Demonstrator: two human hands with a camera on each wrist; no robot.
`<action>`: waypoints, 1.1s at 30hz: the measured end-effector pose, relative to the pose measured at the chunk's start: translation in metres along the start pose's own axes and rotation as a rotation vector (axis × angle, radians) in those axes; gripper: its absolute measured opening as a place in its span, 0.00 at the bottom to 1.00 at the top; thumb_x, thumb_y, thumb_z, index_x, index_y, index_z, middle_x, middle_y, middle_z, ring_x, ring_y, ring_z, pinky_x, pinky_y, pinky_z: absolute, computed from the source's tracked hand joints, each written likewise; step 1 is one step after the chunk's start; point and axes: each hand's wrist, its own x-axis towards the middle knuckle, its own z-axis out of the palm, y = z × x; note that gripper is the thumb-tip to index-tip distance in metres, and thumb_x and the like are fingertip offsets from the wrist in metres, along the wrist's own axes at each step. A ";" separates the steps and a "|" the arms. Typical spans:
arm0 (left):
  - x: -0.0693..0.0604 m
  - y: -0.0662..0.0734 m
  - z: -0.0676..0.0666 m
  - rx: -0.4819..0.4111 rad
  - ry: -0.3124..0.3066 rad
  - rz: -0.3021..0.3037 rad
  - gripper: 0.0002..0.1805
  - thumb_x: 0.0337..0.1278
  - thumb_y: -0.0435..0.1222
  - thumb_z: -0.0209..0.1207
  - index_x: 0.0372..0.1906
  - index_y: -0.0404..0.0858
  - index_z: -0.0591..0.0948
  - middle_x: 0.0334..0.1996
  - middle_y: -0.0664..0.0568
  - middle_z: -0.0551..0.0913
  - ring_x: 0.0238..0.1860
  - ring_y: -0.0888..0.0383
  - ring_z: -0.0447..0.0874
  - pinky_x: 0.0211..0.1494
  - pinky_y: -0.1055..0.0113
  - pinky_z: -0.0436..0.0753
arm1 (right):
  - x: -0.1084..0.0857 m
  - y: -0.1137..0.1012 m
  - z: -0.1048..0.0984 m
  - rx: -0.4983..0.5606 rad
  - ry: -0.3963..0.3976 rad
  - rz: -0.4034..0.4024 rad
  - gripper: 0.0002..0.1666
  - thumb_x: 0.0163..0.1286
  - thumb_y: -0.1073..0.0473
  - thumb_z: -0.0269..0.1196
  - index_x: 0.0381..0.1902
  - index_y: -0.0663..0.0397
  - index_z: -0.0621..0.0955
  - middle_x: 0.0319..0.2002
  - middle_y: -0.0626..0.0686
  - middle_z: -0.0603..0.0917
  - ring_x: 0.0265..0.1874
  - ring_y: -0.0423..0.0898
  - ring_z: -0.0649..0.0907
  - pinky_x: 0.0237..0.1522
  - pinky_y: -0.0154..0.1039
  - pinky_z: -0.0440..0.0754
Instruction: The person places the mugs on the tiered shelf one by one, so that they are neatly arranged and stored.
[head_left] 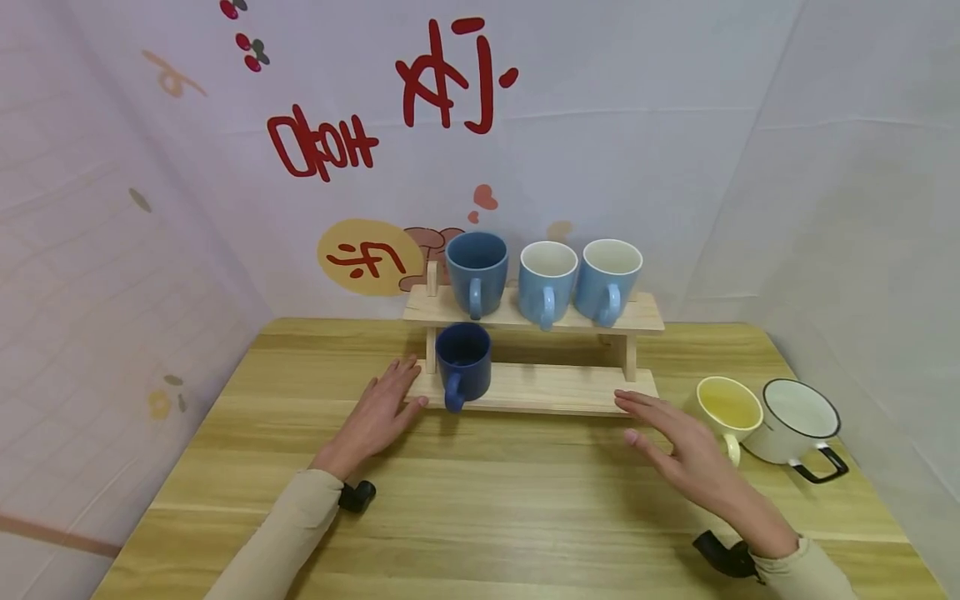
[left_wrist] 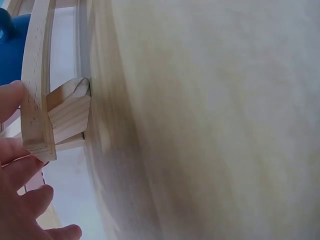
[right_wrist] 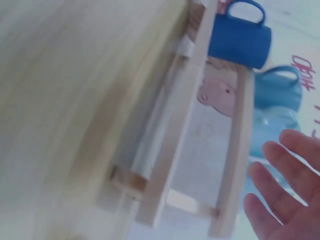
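Note:
A two-tier wooden rack (head_left: 555,388) holds three mugs on top: a darker blue mug (head_left: 477,275) and two light blue mugs (head_left: 547,283), (head_left: 608,282) with white insides. On its lower shelf, at the left, stands a navy mug (head_left: 464,363). My left hand (head_left: 375,417) touches the left end of the lower shelf; in the left wrist view its fingers (left_wrist: 37,200) are relaxed at the shelf end (left_wrist: 36,115). My right hand (head_left: 693,458), fingers extended, is near the shelf's right end; contact is unclear. The right wrist view shows that hand (right_wrist: 290,200) holding nothing.
Right of my right hand, a yellow mug (head_left: 727,407) and a white mug (head_left: 799,421) with a black rim and handle stand close together on the wooden table (head_left: 480,517). A white printed cloth (head_left: 637,150) hangs behind the rack.

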 end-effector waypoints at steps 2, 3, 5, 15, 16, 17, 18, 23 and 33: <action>0.000 0.000 0.000 -0.003 0.001 0.001 0.35 0.79 0.49 0.54 0.78 0.31 0.66 0.80 0.39 0.59 0.80 0.36 0.53 0.73 0.27 0.57 | -0.006 -0.001 -0.011 -0.002 0.046 0.032 0.30 0.66 0.66 0.71 0.66 0.49 0.82 0.63 0.53 0.84 0.66 0.39 0.78 0.67 0.17 0.59; 0.001 0.000 0.000 -0.004 0.001 0.002 0.35 0.78 0.49 0.55 0.78 0.31 0.66 0.80 0.39 0.59 0.80 0.36 0.54 0.73 0.27 0.57 | -0.009 -0.001 -0.017 0.002 0.068 0.046 0.30 0.66 0.67 0.71 0.66 0.48 0.83 0.62 0.53 0.84 0.66 0.34 0.76 0.66 0.17 0.61; 0.001 0.001 0.000 -0.008 -0.001 0.003 0.35 0.79 0.49 0.55 0.78 0.31 0.65 0.80 0.40 0.58 0.80 0.37 0.53 0.73 0.28 0.57 | -0.015 -0.001 -0.027 0.004 0.109 0.067 0.29 0.66 0.69 0.70 0.65 0.49 0.83 0.61 0.53 0.85 0.65 0.27 0.73 0.64 0.17 0.63; 0.000 0.002 0.000 -0.016 0.013 0.017 0.35 0.78 0.45 0.56 0.77 0.28 0.65 0.80 0.37 0.59 0.79 0.37 0.55 0.74 0.29 0.59 | -0.051 0.008 -0.062 -0.012 0.241 0.165 0.22 0.70 0.70 0.66 0.61 0.52 0.86 0.58 0.43 0.87 0.57 0.21 0.78 0.49 0.16 0.73; 0.000 0.002 0.000 -0.019 0.015 0.016 0.35 0.78 0.45 0.56 0.77 0.28 0.65 0.80 0.37 0.59 0.79 0.37 0.56 0.74 0.29 0.59 | -0.055 0.010 -0.064 -0.009 0.250 0.188 0.22 0.70 0.70 0.66 0.60 0.52 0.86 0.58 0.42 0.87 0.56 0.21 0.78 0.46 0.16 0.74; 0.000 0.002 0.000 -0.019 0.017 0.017 0.35 0.78 0.45 0.56 0.77 0.27 0.65 0.79 0.36 0.59 0.79 0.36 0.56 0.74 0.29 0.59 | -0.059 0.011 -0.066 -0.002 0.258 0.218 0.22 0.70 0.71 0.66 0.59 0.52 0.87 0.57 0.41 0.87 0.55 0.21 0.79 0.44 0.16 0.74; 0.000 0.002 0.000 -0.019 0.018 0.020 0.35 0.78 0.45 0.56 0.76 0.27 0.65 0.79 0.36 0.59 0.79 0.36 0.56 0.73 0.29 0.59 | -0.064 0.012 -0.067 0.006 0.267 0.248 0.21 0.70 0.71 0.65 0.59 0.52 0.87 0.57 0.39 0.87 0.55 0.21 0.79 0.43 0.16 0.74; 0.000 0.001 0.002 -0.022 0.014 0.022 0.35 0.78 0.46 0.56 0.77 0.27 0.65 0.80 0.37 0.58 0.79 0.37 0.56 0.74 0.31 0.59 | -0.083 0.017 -0.072 0.036 0.292 0.405 0.18 0.75 0.70 0.62 0.59 0.54 0.87 0.55 0.27 0.85 0.53 0.19 0.78 0.48 0.13 0.69; 0.000 -0.001 0.003 -0.023 0.016 0.032 0.36 0.78 0.46 0.56 0.77 0.27 0.64 0.79 0.36 0.58 0.79 0.37 0.57 0.74 0.32 0.61 | -0.111 0.037 -0.068 0.074 0.075 0.655 0.21 0.85 0.53 0.53 0.62 0.57 0.84 0.48 0.24 0.84 0.48 0.12 0.73 0.41 0.14 0.69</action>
